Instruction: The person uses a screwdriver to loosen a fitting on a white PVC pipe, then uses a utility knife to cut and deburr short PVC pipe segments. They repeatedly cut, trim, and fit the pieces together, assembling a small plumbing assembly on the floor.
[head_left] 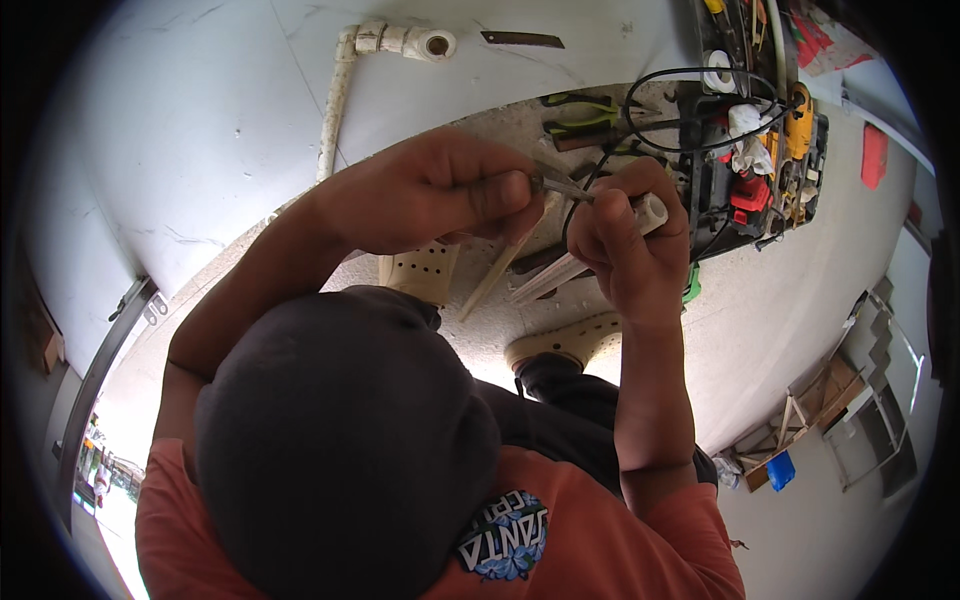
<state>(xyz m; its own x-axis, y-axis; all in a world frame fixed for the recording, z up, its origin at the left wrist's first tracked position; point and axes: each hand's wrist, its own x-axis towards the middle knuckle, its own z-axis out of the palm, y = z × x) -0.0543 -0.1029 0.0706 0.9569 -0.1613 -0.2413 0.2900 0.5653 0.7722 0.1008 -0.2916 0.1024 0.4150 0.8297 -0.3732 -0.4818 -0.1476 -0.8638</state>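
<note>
My left hand (445, 195) is closed, with thumb and forefinger pinching a thin, flat grey metal blade (565, 187) whose full shape is hidden by the fingers. The blade points across toward my right hand (635, 235), its tip at the fingers there. My right hand is wrapped round a pale plastic tube (653, 210). One open end of the tube sticks out beside the forefinger, and its length appears to slant down to the left below the hand. Both hands are close together above the floor.
A dirty white pipe with elbow fittings (343, 95) and a dark saw blade (522, 40) lie on white tiles. Green-handled pliers (580, 125), a looped black cable (640, 75) and a tool case with a yellow tool (799, 120) lie beyond. Beige clogs (565, 342) are below.
</note>
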